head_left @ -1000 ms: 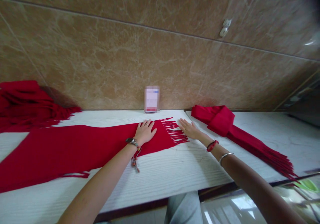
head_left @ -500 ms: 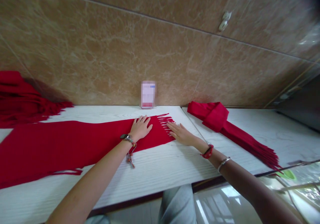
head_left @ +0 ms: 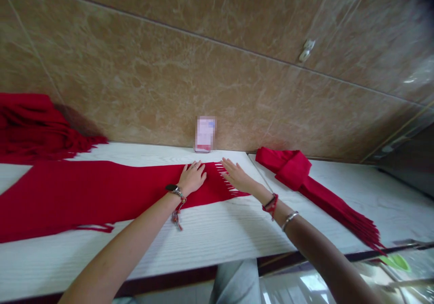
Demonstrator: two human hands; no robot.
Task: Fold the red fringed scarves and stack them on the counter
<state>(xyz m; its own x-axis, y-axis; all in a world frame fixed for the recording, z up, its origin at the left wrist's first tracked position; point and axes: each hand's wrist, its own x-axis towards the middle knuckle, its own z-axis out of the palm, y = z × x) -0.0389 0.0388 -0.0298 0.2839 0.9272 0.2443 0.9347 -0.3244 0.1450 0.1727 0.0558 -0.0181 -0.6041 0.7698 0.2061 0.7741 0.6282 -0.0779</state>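
While a brown marbled tile wall (head_left: pixel 152 82) rises behind, the white wood-grain tabletop (head_left: pixel 203 236) runs along its foot. A long red fabric scarf (head_left: pixel 84 191) lies flat from the tabletop's left side to its middle. At the back-left edge sits a loose heap of red fringed cloth (head_left: pixel 27 127); right of centre, a folded red fabric scarf (head_left: pixel 294 170) slants from the back edge to the front.

The left hand (head_left: pixel 192 177) is spread palm-down on the flat scarf, grip released; the right hand (head_left: pixel 236 176), also unclenched, covers its fringe, contact unclear. A blurred-out upright phone (head_left: pixel 204 134) leans at the back edge.

Judging by the layout, the folded scarf looks finished, the flat one is mostly smoothed but unfolded, and the heap is unsorted.
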